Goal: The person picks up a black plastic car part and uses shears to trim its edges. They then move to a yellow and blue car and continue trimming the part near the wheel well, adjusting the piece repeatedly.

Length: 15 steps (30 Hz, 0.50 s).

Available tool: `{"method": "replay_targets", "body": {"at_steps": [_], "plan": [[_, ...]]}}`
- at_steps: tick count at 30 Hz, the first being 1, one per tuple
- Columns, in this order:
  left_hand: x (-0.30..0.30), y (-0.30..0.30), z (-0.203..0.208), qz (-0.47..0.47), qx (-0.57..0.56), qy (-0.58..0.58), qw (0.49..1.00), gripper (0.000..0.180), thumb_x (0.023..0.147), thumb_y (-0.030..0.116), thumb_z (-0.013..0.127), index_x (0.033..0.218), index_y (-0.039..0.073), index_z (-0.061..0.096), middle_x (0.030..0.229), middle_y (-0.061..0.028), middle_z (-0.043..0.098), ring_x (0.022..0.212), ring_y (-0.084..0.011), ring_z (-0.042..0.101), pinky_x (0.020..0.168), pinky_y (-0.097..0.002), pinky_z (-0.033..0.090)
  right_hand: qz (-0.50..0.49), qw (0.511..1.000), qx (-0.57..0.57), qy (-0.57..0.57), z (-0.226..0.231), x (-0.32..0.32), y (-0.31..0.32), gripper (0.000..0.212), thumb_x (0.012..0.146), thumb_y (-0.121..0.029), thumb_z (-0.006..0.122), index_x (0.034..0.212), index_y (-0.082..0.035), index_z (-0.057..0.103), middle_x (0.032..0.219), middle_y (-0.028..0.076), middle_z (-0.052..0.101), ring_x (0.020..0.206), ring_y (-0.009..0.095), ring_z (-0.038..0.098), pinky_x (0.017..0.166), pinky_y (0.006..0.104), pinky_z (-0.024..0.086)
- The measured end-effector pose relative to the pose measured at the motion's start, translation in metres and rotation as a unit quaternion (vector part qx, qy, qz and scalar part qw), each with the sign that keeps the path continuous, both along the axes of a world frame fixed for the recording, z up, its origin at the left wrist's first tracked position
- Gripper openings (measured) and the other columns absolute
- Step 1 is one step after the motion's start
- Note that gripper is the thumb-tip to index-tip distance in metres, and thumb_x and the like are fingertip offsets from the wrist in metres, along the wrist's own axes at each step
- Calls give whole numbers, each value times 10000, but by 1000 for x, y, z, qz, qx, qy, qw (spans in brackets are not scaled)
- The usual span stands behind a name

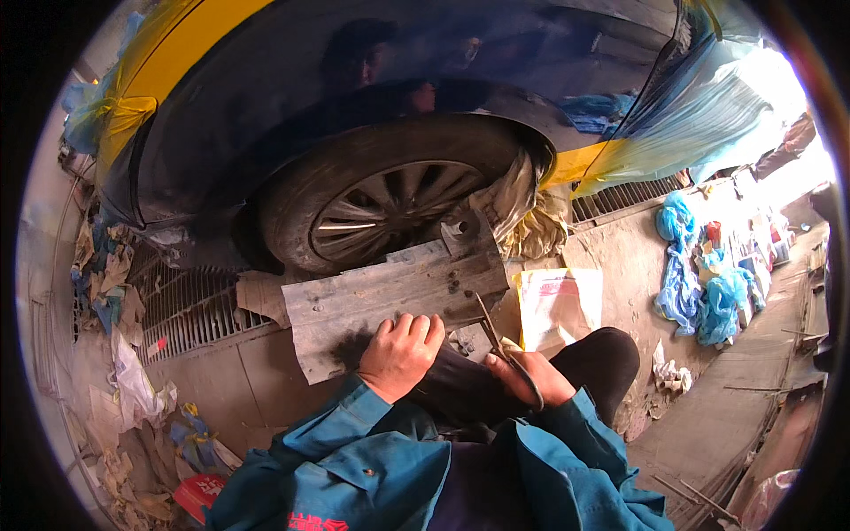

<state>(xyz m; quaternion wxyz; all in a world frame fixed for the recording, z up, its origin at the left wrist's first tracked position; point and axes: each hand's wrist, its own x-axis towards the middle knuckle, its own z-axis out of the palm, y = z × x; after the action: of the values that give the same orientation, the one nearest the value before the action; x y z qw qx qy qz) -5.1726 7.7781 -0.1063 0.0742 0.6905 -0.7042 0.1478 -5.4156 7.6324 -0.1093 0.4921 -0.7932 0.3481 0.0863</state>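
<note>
A dirty, grey, ribbed panel (381, 296) with holes and dark stains lies tilted across my lap, in front of the car wheel (394, 212). My left hand (403, 354) is closed over its near edge, the fingers curled on top and the thumb hidden. In my right hand (536, 376) is a pair of scissors (490, 327), its handle loops in my fist. The blades point up and away, by the panel's near right edge. Whether they touch the panel, I cannot tell.
Above the wheel curves a dark blue car fender (354, 88), with yellow and clear masking film (699, 115) at its sides. Floor grates (195, 305) run under the car. A white sheet (560, 305) lies right of the panel; crumpled blue plastic (726, 301) and scraps litter the floor.
</note>
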Motion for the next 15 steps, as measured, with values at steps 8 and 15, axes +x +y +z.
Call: {"method": "replay_targets", "body": {"at_steps": [8,15], "plan": [[-12,-6,-13,18,-5,-31,999,392,939,209,660,1276,40,766,992,-21,604,954,-206,585,753,-339,507,-55,993,105,23,-25,18,-1,627,1128,-594,510,864,-42,642,715,68,612,659,201,580,638,372,479],[-19,-17,-23,37,-8,-14,999,388,965,211,659,1286,25,770,1010,-25,600,965,-212,567,737,-342,494,-104,973,206,-8,-50,26,0,712,1117,-646,477,770,-58,680,692,77,655,691,228,643,671,378,494]]}}
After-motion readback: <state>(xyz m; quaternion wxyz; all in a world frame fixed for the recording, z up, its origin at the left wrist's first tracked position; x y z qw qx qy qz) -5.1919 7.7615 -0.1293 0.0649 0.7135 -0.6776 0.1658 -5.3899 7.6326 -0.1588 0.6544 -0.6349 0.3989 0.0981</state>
